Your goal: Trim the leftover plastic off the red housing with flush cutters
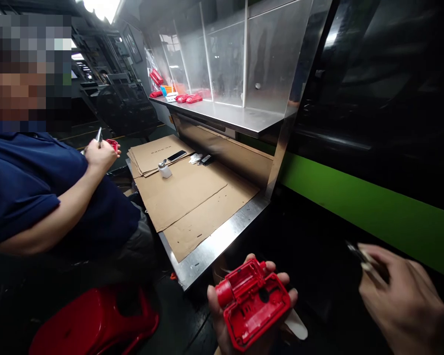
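My left hand (218,318) holds a red plastic housing (257,305) from beneath, at the bottom centre. The housing's hollow side faces up, showing ribs, a round sleeve at one end and a dark oval spot. At the right, apart from the housing, my right hand (403,298) is closed around a small tool (372,270) with a pale handle and a thin dark tip. Motion blur keeps its exact kind from showing. A whitish rounded piece (296,325) pokes out under my left hand; I cannot tell what it is.
A metal bench (222,249) carries cardboard sheets (192,195), a small bottle (165,170) and a phone (177,156). Red parts (193,98) lie on the shelf (225,113). A co-worker (33,182) at left holds a red part and a tool. A red stool (77,320) stands below.
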Demonstrator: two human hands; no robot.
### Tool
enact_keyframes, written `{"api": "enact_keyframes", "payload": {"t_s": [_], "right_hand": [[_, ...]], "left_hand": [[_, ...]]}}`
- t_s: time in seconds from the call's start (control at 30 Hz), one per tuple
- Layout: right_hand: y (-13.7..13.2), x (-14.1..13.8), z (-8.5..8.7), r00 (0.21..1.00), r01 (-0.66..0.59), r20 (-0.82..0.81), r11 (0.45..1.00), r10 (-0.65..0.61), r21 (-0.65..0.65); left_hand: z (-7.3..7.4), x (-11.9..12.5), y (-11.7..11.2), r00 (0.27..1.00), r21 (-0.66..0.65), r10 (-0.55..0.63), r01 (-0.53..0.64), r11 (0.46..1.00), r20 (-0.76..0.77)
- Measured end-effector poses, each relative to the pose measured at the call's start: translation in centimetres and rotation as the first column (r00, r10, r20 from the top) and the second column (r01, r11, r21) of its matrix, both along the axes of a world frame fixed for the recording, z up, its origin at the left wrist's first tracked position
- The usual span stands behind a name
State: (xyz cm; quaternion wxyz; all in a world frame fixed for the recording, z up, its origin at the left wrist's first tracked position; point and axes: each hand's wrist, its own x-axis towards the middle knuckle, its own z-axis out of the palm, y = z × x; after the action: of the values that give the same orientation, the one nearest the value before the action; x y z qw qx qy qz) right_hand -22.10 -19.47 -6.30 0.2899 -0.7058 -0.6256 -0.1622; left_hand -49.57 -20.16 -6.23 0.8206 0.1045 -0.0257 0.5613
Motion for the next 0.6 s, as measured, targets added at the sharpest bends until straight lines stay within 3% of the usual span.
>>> {"api": "enact_keyframes", "payload": {"t_s": [0.13, 0.23, 0.4, 0.47, 0.6], "right_hand": [[2.3, 1.0, -0.2, 0.997, 0.070, -0.020, 0.959, -0.079, -0.274], [1.6, 0.7, -0.9, 0.974, 0.097, -0.151, 0.914, -0.168, -0.393], [0.6, -0.8, -1.5, 0.873, 0.152, -0.304, 0.806, -0.381, -0.572], [0.4, -1.0, -1.2, 0.864, 0.093, -0.350, 0.799, -0.361, -0.594], [-0.4, -2.0, 0.8, 0.921, -0.107, -0.384, 0.903, -0.067, -0.415]], "left_hand": [[0.0, 0.5, 0.1, 0.999, -0.019, -0.043, 0.044, 0.999, 0.017], [-0.1, 0.8, 0.2, 0.999, -0.016, -0.040, 0.040, 0.999, 0.005], [0.0, 1.0, 0.5, 0.998, -0.021, -0.033, 0.032, 0.999, -0.048], [0.0, 1.1, 0.5, 0.997, -0.029, -0.019, 0.017, 0.999, -0.069], [0.3, 1.4, 0.2, 0.968, -0.082, 0.087, -0.109, 0.991, -0.236]]}}
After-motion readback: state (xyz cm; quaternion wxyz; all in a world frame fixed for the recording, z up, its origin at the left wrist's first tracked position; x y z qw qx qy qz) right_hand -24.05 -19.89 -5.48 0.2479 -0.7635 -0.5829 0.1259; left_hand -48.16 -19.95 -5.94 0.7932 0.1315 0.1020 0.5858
